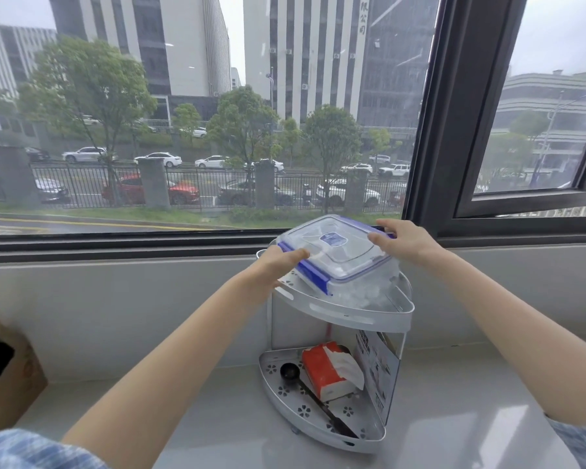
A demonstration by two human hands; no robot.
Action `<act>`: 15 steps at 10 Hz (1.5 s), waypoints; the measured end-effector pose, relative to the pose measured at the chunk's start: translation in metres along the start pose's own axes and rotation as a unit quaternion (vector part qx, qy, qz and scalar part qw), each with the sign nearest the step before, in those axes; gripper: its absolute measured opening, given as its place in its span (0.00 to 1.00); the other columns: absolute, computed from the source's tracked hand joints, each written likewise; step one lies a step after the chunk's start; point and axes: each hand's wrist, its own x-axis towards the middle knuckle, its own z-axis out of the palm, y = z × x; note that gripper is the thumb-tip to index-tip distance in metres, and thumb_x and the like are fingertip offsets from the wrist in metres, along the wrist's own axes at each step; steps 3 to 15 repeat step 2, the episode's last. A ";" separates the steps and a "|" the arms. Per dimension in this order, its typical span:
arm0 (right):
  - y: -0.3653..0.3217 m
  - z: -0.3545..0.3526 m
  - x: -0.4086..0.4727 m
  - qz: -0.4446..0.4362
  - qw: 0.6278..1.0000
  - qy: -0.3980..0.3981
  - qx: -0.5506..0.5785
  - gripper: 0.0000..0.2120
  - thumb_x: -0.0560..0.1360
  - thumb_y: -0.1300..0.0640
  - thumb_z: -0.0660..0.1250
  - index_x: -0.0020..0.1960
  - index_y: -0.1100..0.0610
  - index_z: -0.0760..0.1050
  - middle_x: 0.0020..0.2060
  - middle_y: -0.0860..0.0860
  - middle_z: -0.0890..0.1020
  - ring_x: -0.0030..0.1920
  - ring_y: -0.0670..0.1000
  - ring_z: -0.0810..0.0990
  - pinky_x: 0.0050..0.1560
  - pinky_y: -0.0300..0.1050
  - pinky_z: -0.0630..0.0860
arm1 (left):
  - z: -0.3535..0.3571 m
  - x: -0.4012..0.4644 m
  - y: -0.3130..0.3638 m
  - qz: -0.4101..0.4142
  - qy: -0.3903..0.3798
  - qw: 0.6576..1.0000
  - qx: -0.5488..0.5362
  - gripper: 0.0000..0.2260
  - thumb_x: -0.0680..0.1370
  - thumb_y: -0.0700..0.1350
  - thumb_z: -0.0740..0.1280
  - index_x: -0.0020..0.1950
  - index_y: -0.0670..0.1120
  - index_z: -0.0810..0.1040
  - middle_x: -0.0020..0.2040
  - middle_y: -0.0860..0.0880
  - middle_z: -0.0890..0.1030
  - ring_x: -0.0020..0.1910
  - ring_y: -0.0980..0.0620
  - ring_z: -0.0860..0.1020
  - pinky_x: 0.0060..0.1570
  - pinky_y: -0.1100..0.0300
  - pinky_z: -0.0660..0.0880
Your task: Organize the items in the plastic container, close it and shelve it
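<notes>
A clear plastic container [339, 255] with a blue-clipped lid, closed, sits tilted on the top tier of a white two-tier corner shelf [362, 314]. My left hand [278, 267] grips its left side by the blue clip. Along the container's right edge lies my right hand [401, 243], fingers on the lid. What is inside the container is blurred.
The shelf's lower tier [285, 394] holds an orange tissue pack [330, 370], a black scoop [290, 371] and a printed card [378, 367]. It stands on a grey sill below a large window [183, 130]. A cardboard box [7, 377] is at the left edge.
</notes>
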 end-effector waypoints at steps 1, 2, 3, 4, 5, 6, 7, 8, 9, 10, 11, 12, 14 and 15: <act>-0.007 -0.001 -0.006 -0.003 1.000 0.005 -0.013 0.25 0.77 0.50 0.60 0.72 0.57 0.62 0.71 0.54 0.68 0.71 0.55 0.66 0.70 0.47 0.61 | -0.009 -0.006 0.004 0.013 0.019 1.000 0.012 0.20 0.75 0.48 0.64 0.63 0.41 0.67 0.59 0.46 0.70 0.56 0.48 0.69 0.61 0.52 0.68; -0.017 -0.002 -0.016 -0.011 0.998 0.032 -0.046 0.25 0.78 0.51 0.59 0.72 0.58 0.61 0.72 0.54 0.66 0.72 0.55 0.64 0.71 0.49 0.60 | -0.020 -0.020 0.015 0.040 0.063 0.996 0.044 0.20 0.75 0.48 0.64 0.62 0.39 0.66 0.59 0.44 0.70 0.56 0.47 0.69 0.56 0.54 0.66; -0.017 -0.002 -0.016 -0.011 0.998 0.032 -0.046 0.25 0.78 0.51 0.59 0.72 0.58 0.61 0.72 0.54 0.66 0.72 0.55 0.64 0.71 0.49 0.60 | -0.020 -0.020 0.015 0.040 0.063 0.996 0.044 0.20 0.75 0.48 0.64 0.62 0.39 0.66 0.59 0.44 0.70 0.56 0.47 0.69 0.56 0.54 0.66; -0.017 -0.002 -0.016 -0.011 0.998 0.032 -0.046 0.25 0.78 0.51 0.59 0.72 0.58 0.61 0.72 0.54 0.66 0.72 0.55 0.64 0.71 0.49 0.60 | -0.020 -0.020 0.015 0.040 0.063 0.996 0.044 0.20 0.75 0.48 0.64 0.62 0.39 0.66 0.59 0.44 0.70 0.56 0.47 0.69 0.56 0.54 0.66; -0.017 -0.002 -0.016 -0.011 0.998 0.032 -0.046 0.25 0.78 0.51 0.59 0.72 0.58 0.61 0.72 0.54 0.66 0.72 0.55 0.64 0.71 0.49 0.60 | -0.020 -0.020 0.015 0.040 0.063 0.996 0.044 0.20 0.75 0.48 0.64 0.62 0.39 0.66 0.59 0.44 0.70 0.56 0.47 0.69 0.56 0.54 0.66; -0.017 -0.002 -0.016 -0.011 0.998 0.032 -0.046 0.25 0.78 0.51 0.59 0.72 0.58 0.61 0.72 0.54 0.66 0.72 0.55 0.64 0.71 0.49 0.60 | -0.020 -0.020 0.015 0.040 0.063 0.996 0.044 0.20 0.75 0.48 0.64 0.62 0.39 0.66 0.59 0.44 0.70 0.56 0.47 0.69 0.56 0.54 0.66; -0.017 -0.002 -0.016 -0.011 0.998 0.032 -0.046 0.25 0.78 0.51 0.59 0.72 0.58 0.61 0.72 0.54 0.66 0.72 0.55 0.64 0.71 0.49 0.60 | -0.020 -0.020 0.015 0.040 0.063 0.996 0.044 0.20 0.75 0.48 0.64 0.62 0.39 0.66 0.59 0.44 0.70 0.56 0.47 0.69 0.56 0.54 0.66; -0.017 -0.002 -0.016 -0.011 0.998 0.032 -0.046 0.25 0.78 0.51 0.59 0.72 0.58 0.61 0.72 0.54 0.66 0.72 0.55 0.64 0.71 0.49 0.60 | -0.020 -0.020 0.015 0.040 0.063 0.996 0.044 0.20 0.75 0.48 0.64 0.62 0.39 0.66 0.59 0.44 0.70 0.56 0.47 0.69 0.56 0.54 0.66; -0.017 -0.002 -0.016 -0.011 0.998 0.032 -0.046 0.25 0.78 0.51 0.59 0.72 0.58 0.61 0.72 0.54 0.66 0.72 0.55 0.64 0.71 0.49 0.60 | -0.020 -0.020 0.015 0.040 0.063 0.996 0.044 0.20 0.75 0.48 0.64 0.62 0.39 0.66 0.59 0.44 0.70 0.56 0.47 0.69 0.56 0.54 0.66; -0.017 -0.002 -0.016 -0.011 0.998 0.032 -0.046 0.25 0.78 0.51 0.59 0.72 0.58 0.61 0.72 0.54 0.66 0.72 0.55 0.64 0.71 0.49 0.60 | -0.020 -0.020 0.015 0.040 0.063 0.996 0.044 0.20 0.75 0.48 0.64 0.62 0.39 0.66 0.59 0.44 0.70 0.56 0.47 0.69 0.56 0.54 0.66; -0.017 -0.002 -0.016 -0.011 0.998 0.032 -0.046 0.25 0.78 0.51 0.59 0.72 0.58 0.61 0.72 0.54 0.66 0.72 0.55 0.64 0.71 0.49 0.60 | -0.020 -0.020 0.015 0.040 0.063 0.996 0.044 0.20 0.75 0.48 0.64 0.62 0.39 0.66 0.59 0.44 0.70 0.56 0.47 0.69 0.56 0.54 0.66; -0.017 -0.002 -0.016 -0.011 0.998 0.032 -0.046 0.25 0.78 0.51 0.59 0.72 0.58 0.61 0.72 0.54 0.66 0.72 0.55 0.64 0.71 0.49 0.60 | -0.020 -0.020 0.015 0.040 0.063 0.996 0.044 0.20 0.75 0.48 0.64 0.62 0.39 0.66 0.59 0.44 0.70 0.56 0.47 0.69 0.56 0.54 0.66; -0.017 -0.002 -0.016 -0.011 0.998 0.032 -0.046 0.25 0.78 0.51 0.59 0.72 0.58 0.61 0.72 0.54 0.66 0.72 0.55 0.64 0.71 0.49 0.60 | -0.020 -0.020 0.015 0.040 0.063 0.996 0.044 0.20 0.75 0.48 0.64 0.62 0.39 0.66 0.59 0.44 0.70 0.56 0.47 0.69 0.56 0.54 0.66; -0.017 -0.002 -0.016 -0.011 0.998 0.032 -0.046 0.25 0.78 0.51 0.59 0.72 0.58 0.61 0.72 0.54 0.66 0.72 0.55 0.64 0.71 0.49 0.60 | -0.020 -0.020 0.015 0.040 0.063 0.996 0.044 0.20 0.75 0.48 0.64 0.62 0.39 0.66 0.59 0.44 0.70 0.56 0.47 0.69 0.56 0.54 0.66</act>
